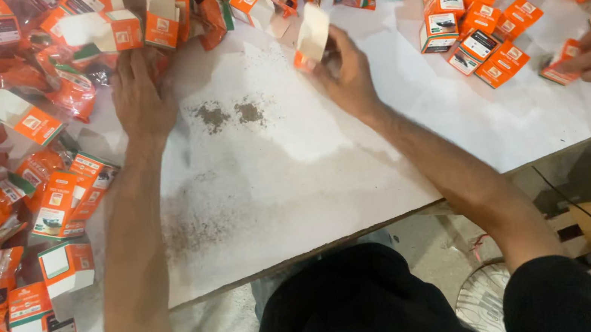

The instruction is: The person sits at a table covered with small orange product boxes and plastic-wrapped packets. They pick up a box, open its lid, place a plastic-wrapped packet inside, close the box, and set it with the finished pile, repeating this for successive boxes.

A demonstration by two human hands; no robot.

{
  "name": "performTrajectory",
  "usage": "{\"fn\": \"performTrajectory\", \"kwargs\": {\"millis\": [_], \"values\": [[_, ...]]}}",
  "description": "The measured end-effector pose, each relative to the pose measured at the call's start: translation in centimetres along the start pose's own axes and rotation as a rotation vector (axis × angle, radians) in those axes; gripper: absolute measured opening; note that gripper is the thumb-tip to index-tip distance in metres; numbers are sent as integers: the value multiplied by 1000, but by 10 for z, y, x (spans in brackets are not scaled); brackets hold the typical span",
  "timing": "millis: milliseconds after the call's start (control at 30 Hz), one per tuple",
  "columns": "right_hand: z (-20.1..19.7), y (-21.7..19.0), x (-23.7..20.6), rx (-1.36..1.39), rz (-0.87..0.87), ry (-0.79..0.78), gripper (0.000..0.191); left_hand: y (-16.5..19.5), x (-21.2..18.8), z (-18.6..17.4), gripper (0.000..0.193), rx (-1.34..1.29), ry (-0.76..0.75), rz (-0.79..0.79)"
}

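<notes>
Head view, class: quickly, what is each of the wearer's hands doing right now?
Left hand: open, flat, palm down at the edge of the box pile.
Right hand: closed on a small box.

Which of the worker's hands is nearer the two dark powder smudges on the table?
Left. The left hand lies just up-left of the smudges; the right hand, holding a small box, sits farther off to their right.

Orange-and-white small boxes (478,20), white table (295,166)

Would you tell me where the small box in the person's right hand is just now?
In the head view, the small orange-and-white box is held up in the right hand above the white table, top centre, right of two dark powder patches.
</notes>
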State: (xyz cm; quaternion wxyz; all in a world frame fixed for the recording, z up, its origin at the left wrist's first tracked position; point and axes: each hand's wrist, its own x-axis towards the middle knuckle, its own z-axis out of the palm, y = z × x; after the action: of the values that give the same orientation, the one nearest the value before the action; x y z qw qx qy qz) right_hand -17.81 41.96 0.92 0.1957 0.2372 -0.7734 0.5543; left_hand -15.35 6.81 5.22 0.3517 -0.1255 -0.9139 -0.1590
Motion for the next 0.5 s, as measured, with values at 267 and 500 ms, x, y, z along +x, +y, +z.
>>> {"fn": "performTrajectory", "kwargs": {"millis": [267,500], "values": [[7,-57,-45,105,62,-285,56,-5,16,3,60,42,-262,-93],[11,-78,-50,148,180,-476,63,55,-41,-33,43,-80,-402,-176]]}}
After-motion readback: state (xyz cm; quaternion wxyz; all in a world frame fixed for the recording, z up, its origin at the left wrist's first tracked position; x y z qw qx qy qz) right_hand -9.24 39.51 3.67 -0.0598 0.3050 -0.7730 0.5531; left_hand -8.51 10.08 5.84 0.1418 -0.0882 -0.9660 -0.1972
